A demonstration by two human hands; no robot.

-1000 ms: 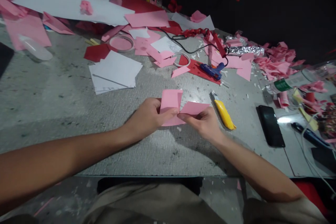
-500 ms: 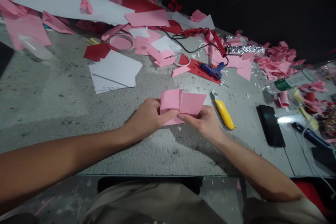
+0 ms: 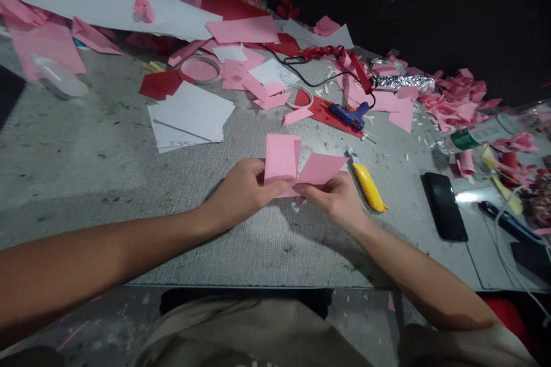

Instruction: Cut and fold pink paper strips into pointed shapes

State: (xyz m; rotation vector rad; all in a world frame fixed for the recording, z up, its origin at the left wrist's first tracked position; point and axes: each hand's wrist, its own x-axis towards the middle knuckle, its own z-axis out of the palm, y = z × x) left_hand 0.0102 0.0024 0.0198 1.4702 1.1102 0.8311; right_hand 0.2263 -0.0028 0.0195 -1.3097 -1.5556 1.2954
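Observation:
Just above the table, my left hand (image 3: pixel 247 192) pinches the left part of a folded pink paper (image 3: pixel 282 157), its thumb pressed along the lower edge. My right hand (image 3: pixel 338 200) pinches the right part, and the two thumb tips almost meet at the middle. The left flap stands up, while the right flap leans out to the right, with a gap between them. Both hands' fingers behind the paper are mostly hidden. A yellow box cutter (image 3: pixel 369 186) lies right of my right hand.
White paper sheets (image 3: pixel 191 114) lie to the left. Farther back are a blue glue gun (image 3: pixel 350 116), a tape roll (image 3: pixel 300 96) and pink scraps. A black phone (image 3: pixel 445 206) and a plastic bottle (image 3: pixel 477 131) lie on the right. The table's front edge (image 3: pixel 224 285) is near my body.
The left flap of the pink paper has risen more upright. The right flap has tilted outward to the right, widening the gap at the top. Both hands keep their hold.

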